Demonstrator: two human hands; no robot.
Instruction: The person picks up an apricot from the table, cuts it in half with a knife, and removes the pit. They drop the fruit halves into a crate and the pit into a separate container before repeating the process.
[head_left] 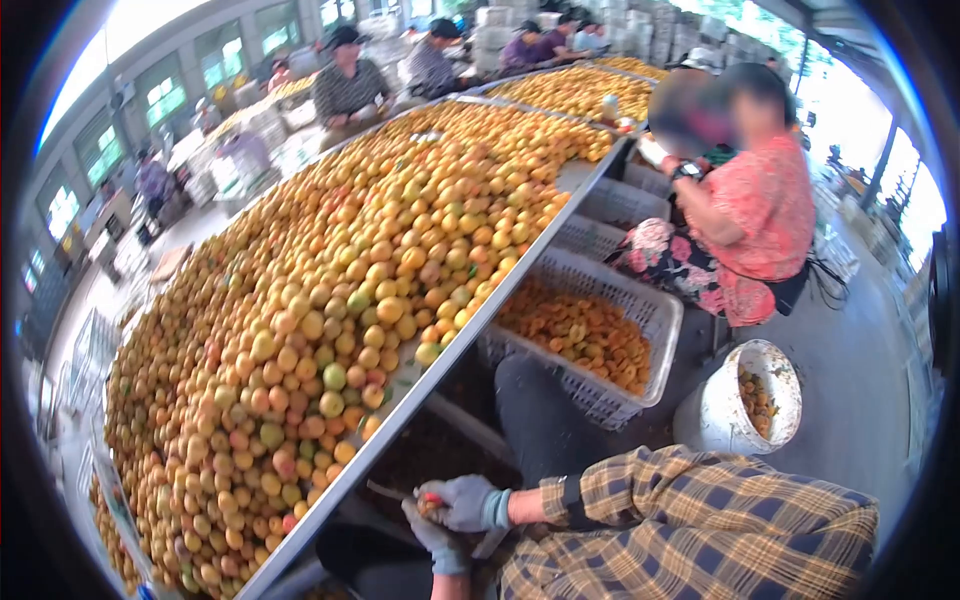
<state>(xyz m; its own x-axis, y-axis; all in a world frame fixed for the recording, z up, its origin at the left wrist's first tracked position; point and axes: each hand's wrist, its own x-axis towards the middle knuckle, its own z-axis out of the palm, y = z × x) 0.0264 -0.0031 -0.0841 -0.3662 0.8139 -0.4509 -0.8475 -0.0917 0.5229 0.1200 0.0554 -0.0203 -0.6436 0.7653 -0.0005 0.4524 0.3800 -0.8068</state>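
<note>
My right hand, in a grey glove, is closed on a small knife whose thin blade points left. Just below it my left hand, also gloved, is closed with its fingertips against a small red-orange apricot, mostly hidden between the hands. Both hands are close together over my lap, beside the metal edge of the sorting table. A large heap of whole apricots covers that table, yellow to orange with a few greenish ones.
A plastic crate of cut apricots stands by my knee. Right of it is a white bucket with fruit scraps. The table's metal rim runs diagonally past me. A person in a coral top sits nearby; several others work behind the heap.
</note>
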